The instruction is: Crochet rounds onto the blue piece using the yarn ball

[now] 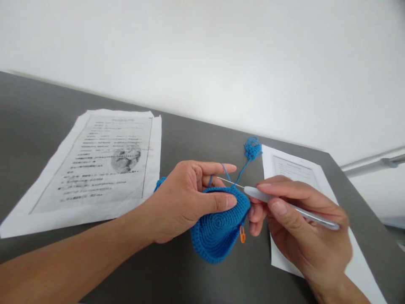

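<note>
My left hand (190, 198) pinches the upper edge of a blue crochet piece (218, 223), thumb on its near face. The piece is worked in round rows and hangs folded below the fingers. A strand of blue yarn passes over my left index finger. Between thumb and fingers, my right hand (300, 223) grips a crochet hook (257, 194) with a grey handle. Its thin metal shaft reaches left to the top edge of the piece, among the yarn strands; the tip is hard to make out. An orange stitch marker (242, 234) dangles from the right side of the piece.
A loose tangle of blue yarn (252, 147) lies on the dark table (196, 139) behind my hands. On the left is a creased printed sheet (107, 156) with a picture; another printed sheet (291, 162) lies partly under my right hand. A white wall (202, 55) stands behind.
</note>
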Motion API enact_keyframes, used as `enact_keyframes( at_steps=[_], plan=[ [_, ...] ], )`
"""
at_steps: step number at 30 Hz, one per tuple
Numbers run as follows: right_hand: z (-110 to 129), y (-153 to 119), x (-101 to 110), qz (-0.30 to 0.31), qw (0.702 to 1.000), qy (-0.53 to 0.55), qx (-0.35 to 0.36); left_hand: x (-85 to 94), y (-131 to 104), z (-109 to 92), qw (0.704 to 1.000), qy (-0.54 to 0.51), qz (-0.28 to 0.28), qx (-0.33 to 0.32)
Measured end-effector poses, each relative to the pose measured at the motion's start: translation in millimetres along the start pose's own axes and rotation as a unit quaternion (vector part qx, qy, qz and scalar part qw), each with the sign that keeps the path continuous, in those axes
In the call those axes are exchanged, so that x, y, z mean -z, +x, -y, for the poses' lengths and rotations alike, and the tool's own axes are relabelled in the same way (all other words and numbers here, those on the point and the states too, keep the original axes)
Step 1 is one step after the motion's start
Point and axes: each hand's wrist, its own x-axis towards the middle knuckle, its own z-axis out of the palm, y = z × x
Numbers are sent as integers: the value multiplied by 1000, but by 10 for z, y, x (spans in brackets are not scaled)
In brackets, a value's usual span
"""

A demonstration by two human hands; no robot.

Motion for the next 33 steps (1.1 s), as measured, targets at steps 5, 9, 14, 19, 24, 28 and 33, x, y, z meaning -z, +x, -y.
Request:
enact_keyframes(
  at_steps=[5,9,14,19,24,28,33],
  plan=[
    [-11,-20,-4,-6,1000,1,4,-3,12,-3,1000,-1,-6,-3],
    [-11,-33,5,-15,1000,-6,-1,-10,6,-8,1000,8,-16,2],
    [9,-2,31,1,1000,-10,4,-14,12,1,999,31,-17,6],
    [55,31,110,36,999,-39,11,-18,16,-21,998,54,-37,4],
    [108,63,203,61,995,-81,23,-30,6,-51,996,77,-44,6],
    [163,64,265,67,990,-116,35,-37,8,-53,994,94,-53,10],
    [197,48,294,73,986,-142,49,-49,8,-43,993,97,-67,7]
  ],
)
